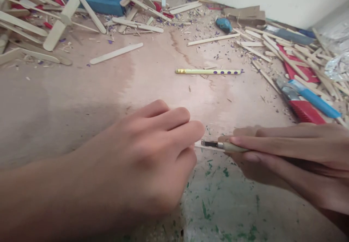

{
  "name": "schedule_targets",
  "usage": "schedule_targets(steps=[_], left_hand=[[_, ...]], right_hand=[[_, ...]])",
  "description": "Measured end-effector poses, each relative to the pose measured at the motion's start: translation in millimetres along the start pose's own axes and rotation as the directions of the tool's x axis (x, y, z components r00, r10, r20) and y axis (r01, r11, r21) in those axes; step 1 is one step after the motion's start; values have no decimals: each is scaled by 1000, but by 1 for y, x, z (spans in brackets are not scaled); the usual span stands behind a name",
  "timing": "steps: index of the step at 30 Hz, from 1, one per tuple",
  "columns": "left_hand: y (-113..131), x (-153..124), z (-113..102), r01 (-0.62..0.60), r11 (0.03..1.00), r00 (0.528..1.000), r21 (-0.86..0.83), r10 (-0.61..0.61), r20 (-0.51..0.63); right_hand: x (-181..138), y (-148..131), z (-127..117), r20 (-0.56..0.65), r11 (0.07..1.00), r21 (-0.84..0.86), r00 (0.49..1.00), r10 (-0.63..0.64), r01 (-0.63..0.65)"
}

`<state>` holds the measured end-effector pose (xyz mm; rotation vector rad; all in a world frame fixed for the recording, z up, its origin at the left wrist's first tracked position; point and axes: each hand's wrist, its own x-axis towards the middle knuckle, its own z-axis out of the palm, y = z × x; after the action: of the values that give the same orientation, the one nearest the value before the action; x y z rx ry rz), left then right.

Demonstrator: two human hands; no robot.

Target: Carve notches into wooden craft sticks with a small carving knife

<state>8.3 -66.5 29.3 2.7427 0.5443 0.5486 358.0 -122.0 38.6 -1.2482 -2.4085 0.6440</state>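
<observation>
My left hand (pixel 155 151) is closed in the middle of the view, thumb and index finger pinched on a thin wooden stick (pixel 199 146). Most of that stick is hidden by my fingers and the tool. From the right, my right hand (pixel 283 154) grips a small carving chisel (pixel 234 147) by its pale handle. The chisel's dark metal blade lies along the stick, its tip close to my left fingertips. Beyond both hands, a pale pencil (pixel 207 71) with purple dots lies crosswise on the wooden table (pixel 152 78).
Heaped craft sticks (pixel 57 34) and a blue box (pixel 100 3) fill the far left. At right are more sticks, a red-handled cutter (pixel 305 111) and a blue tube-like piece (pixel 316 98). A single craft stick (pixel 117 52) lies left of the pencil. Shavings litter the back.
</observation>
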Motion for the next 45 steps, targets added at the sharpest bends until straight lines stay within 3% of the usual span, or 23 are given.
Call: schedule_targets(steps=[2,4,15,21,24,29,34,37,42,45], left_hand=[[0,0,0,6,1000,1000,2,-6,0],[0,0,0,1,1000,1000,4,-1,8],[-4,2,1,-12,1000,1000,10,12,28],[-4,0,6,-50,997,992,51,56,-112],[-5,-1,10,-55,996,990,73,64,-128],[-5,0,12,-55,997,992,53,60,-109],[-6,3,13,-44,998,992,37,48,-116],[-7,3,13,-43,999,989,6,43,-142],[-5,-2,16,-35,997,987,-65,24,-160],[-3,-3,20,-46,999,982,-23,41,-183]], right_hand=[[5,-1,2,15,985,165,999,40,-42],[8,-1,2,13,974,222,999,36,-38],[14,1,-5,75,964,264,996,-45,23],[14,8,-2,43,976,219,999,-18,8],[15,8,-3,28,967,250,999,-45,36],[23,2,-8,127,976,199,986,-110,83],[19,-1,-13,46,963,262,996,-76,61],[17,-1,-15,61,951,301,994,-94,71],[19,-1,-14,38,971,219,994,-106,95],[19,1,-10,20,978,189,995,-97,92]])
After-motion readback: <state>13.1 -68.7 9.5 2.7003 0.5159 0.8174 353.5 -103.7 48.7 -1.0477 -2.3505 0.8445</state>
